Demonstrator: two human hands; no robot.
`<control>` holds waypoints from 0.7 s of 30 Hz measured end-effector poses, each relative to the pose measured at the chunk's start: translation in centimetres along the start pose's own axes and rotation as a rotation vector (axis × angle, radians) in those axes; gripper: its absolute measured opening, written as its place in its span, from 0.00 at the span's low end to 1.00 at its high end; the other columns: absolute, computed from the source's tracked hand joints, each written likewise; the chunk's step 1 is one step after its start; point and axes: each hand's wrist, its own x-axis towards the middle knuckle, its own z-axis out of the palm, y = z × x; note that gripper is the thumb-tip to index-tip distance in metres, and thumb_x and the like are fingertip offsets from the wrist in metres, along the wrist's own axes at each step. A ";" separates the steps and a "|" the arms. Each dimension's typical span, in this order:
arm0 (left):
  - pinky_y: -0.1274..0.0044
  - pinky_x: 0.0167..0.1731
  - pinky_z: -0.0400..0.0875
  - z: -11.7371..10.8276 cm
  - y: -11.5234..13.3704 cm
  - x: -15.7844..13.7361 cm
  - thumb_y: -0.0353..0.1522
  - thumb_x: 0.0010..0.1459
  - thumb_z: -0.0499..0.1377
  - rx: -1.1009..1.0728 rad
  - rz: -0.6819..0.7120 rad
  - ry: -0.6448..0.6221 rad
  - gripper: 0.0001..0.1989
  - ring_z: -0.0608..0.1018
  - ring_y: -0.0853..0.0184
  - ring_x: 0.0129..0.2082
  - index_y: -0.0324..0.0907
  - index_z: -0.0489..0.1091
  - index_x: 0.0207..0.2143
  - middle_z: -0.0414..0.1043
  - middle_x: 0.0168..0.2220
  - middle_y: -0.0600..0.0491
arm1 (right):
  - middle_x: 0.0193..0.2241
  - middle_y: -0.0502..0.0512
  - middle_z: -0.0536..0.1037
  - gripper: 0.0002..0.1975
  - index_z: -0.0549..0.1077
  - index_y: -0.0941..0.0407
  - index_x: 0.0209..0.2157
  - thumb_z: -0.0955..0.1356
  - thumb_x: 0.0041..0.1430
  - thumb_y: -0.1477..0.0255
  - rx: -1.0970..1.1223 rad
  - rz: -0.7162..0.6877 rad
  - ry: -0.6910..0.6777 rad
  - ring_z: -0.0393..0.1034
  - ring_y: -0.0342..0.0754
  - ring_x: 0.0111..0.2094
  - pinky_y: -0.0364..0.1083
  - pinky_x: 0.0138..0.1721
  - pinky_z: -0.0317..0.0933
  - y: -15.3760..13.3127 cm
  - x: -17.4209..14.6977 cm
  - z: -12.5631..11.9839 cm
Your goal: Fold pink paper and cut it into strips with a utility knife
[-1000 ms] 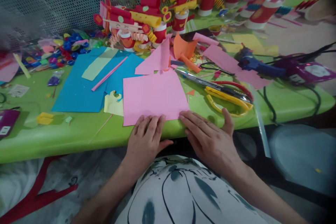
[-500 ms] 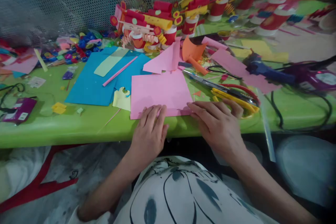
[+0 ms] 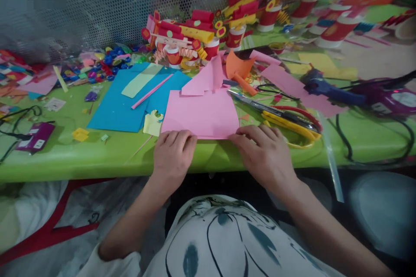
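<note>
A sheet of pink paper (image 3: pixel 201 114) lies on the green table in front of me, its near edge slightly raised and curled. My left hand (image 3: pixel 173 156) pinches the near left corner, fingers bent together. At the near right corner, my right hand (image 3: pixel 264 151) grips the same edge between thumb and fingers. Just right of that hand lie yellow-and-red scissors (image 3: pixel 292 127) and a dark box cutter (image 3: pixel 269 108). A cut pink piece (image 3: pixel 208 78) overlaps the sheet's far edge. Left of the sheet is a pale yellow scrap (image 3: pixel 152 123) with a cut-out.
Blue sheets (image 3: pixel 113 104) carry a pale green strip (image 3: pixel 139 80) and a rolled pink stick (image 3: pixel 152 91). Red paper-cup models (image 3: pixel 234 37) stand behind. A blue glue gun (image 3: pixel 334 88) with its cable lies right. A clear glue stick (image 3: pixel 330 160) overhangs the table's front edge.
My left hand has gone from lying flat on the sheet to pinching its near left corner. The paper's near edge now curls up. My right hand stays at the right corner.
</note>
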 end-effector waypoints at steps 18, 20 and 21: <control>0.67 0.42 0.70 1.9 0.3 2.1 0.27 0.74 0.60 -0.272 0.078 -0.300 0.09 0.80 0.60 0.46 0.44 0.78 0.52 0.82 0.50 0.51 | 0.51 0.55 0.86 0.10 0.80 0.52 0.47 0.68 0.69 0.77 0.257 0.062 -0.060 0.76 0.52 0.46 0.53 0.46 0.66 -0.7 -0.7 0.3; 0.66 0.46 0.71 2.1 0.0 1.9 0.26 0.74 0.58 -0.333 0.080 -0.354 0.13 0.79 0.59 0.49 0.44 0.77 0.56 0.81 0.53 0.51 | 0.51 0.54 0.86 0.10 0.80 0.52 0.47 0.68 0.69 0.77 0.275 0.072 -0.053 0.75 0.51 0.46 0.53 0.47 0.66 -0.6 -0.5 0.4; 0.65 0.47 0.72 2.2 -0.1 1.9 0.26 0.74 0.58 -0.356 0.078 -0.378 0.14 0.79 0.58 0.51 0.44 0.76 0.58 0.80 0.55 0.50 | 0.51 0.53 0.86 0.10 0.80 0.52 0.47 0.68 0.69 0.77 0.280 0.077 -0.049 0.75 0.51 0.46 0.54 0.48 0.66 -0.6 -0.5 0.5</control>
